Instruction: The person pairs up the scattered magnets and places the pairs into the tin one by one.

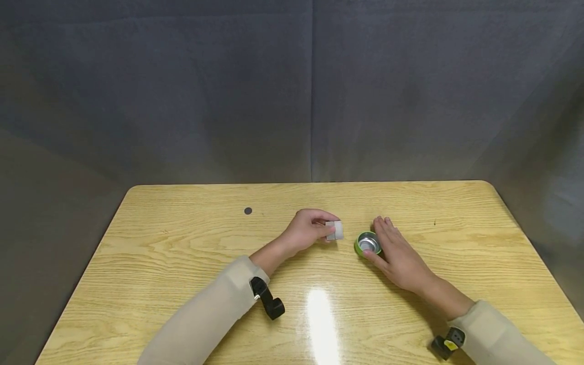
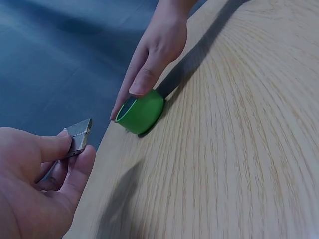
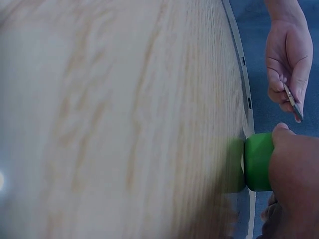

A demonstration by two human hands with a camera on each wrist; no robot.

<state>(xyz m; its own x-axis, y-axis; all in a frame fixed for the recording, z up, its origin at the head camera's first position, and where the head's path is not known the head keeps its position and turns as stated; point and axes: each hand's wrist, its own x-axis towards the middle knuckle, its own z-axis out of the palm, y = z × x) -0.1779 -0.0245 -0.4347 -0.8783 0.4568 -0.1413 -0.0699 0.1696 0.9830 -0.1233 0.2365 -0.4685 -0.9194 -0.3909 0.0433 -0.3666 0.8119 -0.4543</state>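
Observation:
My left hand [image 1: 310, 229] pinches a small flat silver metal piece [image 1: 336, 230] between thumb and fingers, above the table. A seam crosses the piece in the left wrist view, where its thin edge [image 2: 79, 135] also shows; its exact kind I cannot tell. To its right a small round green bowl [image 1: 360, 251] with a shiny metal inside stands upright on the wood. My right hand [image 1: 401, 258] holds this bowl at its right side, thumb at the near rim and the longer fingers stretched along the other side. From the right wrist, the hand partly hides the green wall [image 3: 258, 162].
A dark round spot [image 1: 248, 211] lies on the wooden table [image 1: 182, 233] at the back left. Grey fabric [image 1: 228, 101] hangs behind the table and along both sides. Black camera mounts [image 1: 269, 299] sit on both sleeves.

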